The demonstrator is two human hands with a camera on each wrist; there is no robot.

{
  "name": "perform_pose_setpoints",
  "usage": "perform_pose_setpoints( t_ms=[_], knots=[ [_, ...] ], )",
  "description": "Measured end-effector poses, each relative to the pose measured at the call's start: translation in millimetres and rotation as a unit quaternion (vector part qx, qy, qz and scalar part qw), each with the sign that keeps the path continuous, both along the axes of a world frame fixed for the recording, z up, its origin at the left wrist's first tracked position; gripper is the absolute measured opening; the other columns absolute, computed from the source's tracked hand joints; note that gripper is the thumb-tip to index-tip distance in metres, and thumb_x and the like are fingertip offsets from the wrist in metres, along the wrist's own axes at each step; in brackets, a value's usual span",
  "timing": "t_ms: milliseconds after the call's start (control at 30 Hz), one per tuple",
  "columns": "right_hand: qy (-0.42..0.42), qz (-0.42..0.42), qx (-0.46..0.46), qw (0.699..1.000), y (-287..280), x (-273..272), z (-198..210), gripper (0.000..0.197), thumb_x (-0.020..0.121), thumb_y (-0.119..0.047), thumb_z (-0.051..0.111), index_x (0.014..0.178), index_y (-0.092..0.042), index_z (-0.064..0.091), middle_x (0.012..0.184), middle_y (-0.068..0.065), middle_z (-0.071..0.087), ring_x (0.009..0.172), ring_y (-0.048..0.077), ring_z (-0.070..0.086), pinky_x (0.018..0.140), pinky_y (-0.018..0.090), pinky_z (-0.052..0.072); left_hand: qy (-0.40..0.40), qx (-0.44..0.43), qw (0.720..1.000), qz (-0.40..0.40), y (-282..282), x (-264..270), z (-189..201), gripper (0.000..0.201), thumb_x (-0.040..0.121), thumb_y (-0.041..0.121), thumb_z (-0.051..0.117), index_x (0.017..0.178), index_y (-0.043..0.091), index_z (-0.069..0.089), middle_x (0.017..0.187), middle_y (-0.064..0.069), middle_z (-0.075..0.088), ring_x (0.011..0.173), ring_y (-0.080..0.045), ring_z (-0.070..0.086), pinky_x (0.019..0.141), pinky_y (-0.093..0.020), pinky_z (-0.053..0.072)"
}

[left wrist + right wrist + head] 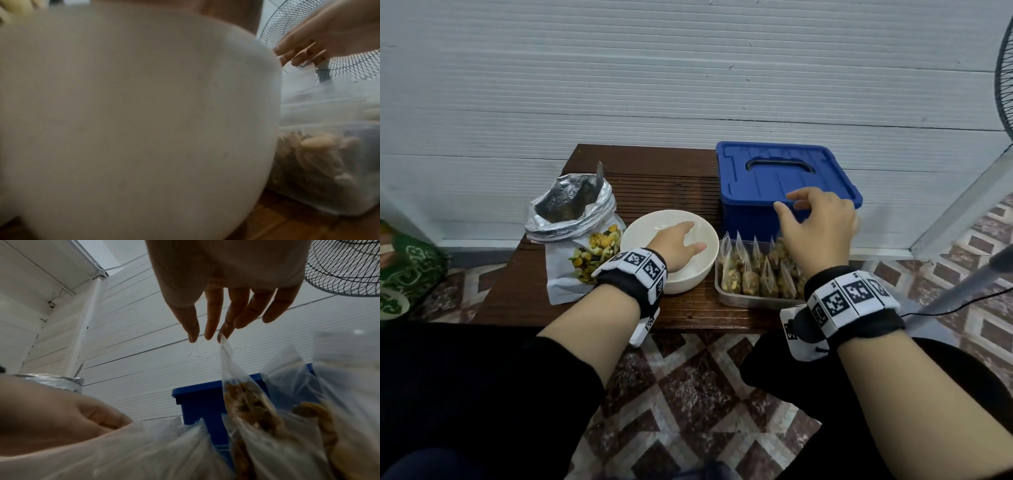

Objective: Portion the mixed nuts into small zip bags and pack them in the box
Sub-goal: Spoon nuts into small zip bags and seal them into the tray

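The right hand (822,226) is hovering at centre right, fingers (212,324) spread, apparently brushing a zip bag (242,395): pinch its top seam. Left hand (676,245), fingers relaxed, is steadying the bowl (640,233).

A pale, blurred bowl (133,121) fills most of the left wrist view, its rounded outer wall so close to the lens that no detail shows on it. To its right stands a clear container (329,186) on a brown wooden surface (287,227), and through its cloudy wall pale oval nuts (317,142) can be made out, probably inside thin plastic bags, though the blur makes that hard to confirm. Above the container the right hand (329,32) reaches in from the upper right with fingers (298,47) pointing down and left, in front of the dark wire grille of a fan (287,17).
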State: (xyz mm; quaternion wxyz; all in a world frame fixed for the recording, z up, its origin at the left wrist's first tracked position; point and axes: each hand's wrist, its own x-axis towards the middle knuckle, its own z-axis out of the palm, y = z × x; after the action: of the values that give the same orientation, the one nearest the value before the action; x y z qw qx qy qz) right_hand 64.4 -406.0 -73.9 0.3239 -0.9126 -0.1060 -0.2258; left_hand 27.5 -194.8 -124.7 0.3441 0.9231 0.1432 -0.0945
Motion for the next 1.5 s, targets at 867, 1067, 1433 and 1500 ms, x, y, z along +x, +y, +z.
perform_pose_setpoints(
  t_ms=[867,1067,1433,1500],
  knots=[
    [0.006,0.039,0.065,0.997,11.7,-8.1,2.0,0.020,0.089,-0.039,0.060,0.102,-0.024,0.065,0.090,-0.008,0.065,0.099,0.021,0.048,0.087,0.037,0.032,-0.220,-0.170,0.953,0.121,-7.3,10.8,17.0,0.034,0.084,0.024,0.073,0.113,0.022,0.056,0.078,0.009,0.067,0.081,0.002,0.059,0.073,-0.012,0.039],
    [0.053,0.142,-0.012,0.988,26.2,-19.1,9.0,0.045,0.080,-0.061,0.060,0.114,-0.033,0.064,0.098,-0.017,0.066,0.109,0.012,0.047,0.089,0.034,0.025,-0.343,-0.234,0.905,0.090,-5.3,-8.8,48.0,0.030,0.092,0.017,0.062,0.117,0.033,0.058,0.079,0.007,0.066,0.081,0.003,0.064,0.084,-0.018,0.047],
    [0.066,0.199,0.122,0.970,36.6,-30.2,2.9,0.008,0.087,-0.027,0.065,0.080,-0.025,0.064,0.076,-0.010,0.064,0.078,0.009,0.058,0.079,0.030,0.048,-0.321,-0.281,0.891,0.153,-18.4,-16.3,46.4,0.007,0.092,0.032,0.062,0.090,0.026,0.066,0.084,0.008,0.060,0.079,-0.003,0.054,0.077,-0.027,0.047],
    [0.100,0.181,0.168,0.964,35.0,-27.9,4.2,0.017,0.087,-0.020,0.066,0.071,-0.019,0.063,0.076,-0.006,0.068,0.076,0.008,0.062,0.073,0.021,0.049,-0.317,-0.279,0.895,0.147,-16.7,-17.9,46.2,0.009,0.093,0.030,0.061,0.087,0.024,0.065,0.084,0.012,0.062,0.079,0.002,0.056,0.080,-0.027,0.048]
  ],
)
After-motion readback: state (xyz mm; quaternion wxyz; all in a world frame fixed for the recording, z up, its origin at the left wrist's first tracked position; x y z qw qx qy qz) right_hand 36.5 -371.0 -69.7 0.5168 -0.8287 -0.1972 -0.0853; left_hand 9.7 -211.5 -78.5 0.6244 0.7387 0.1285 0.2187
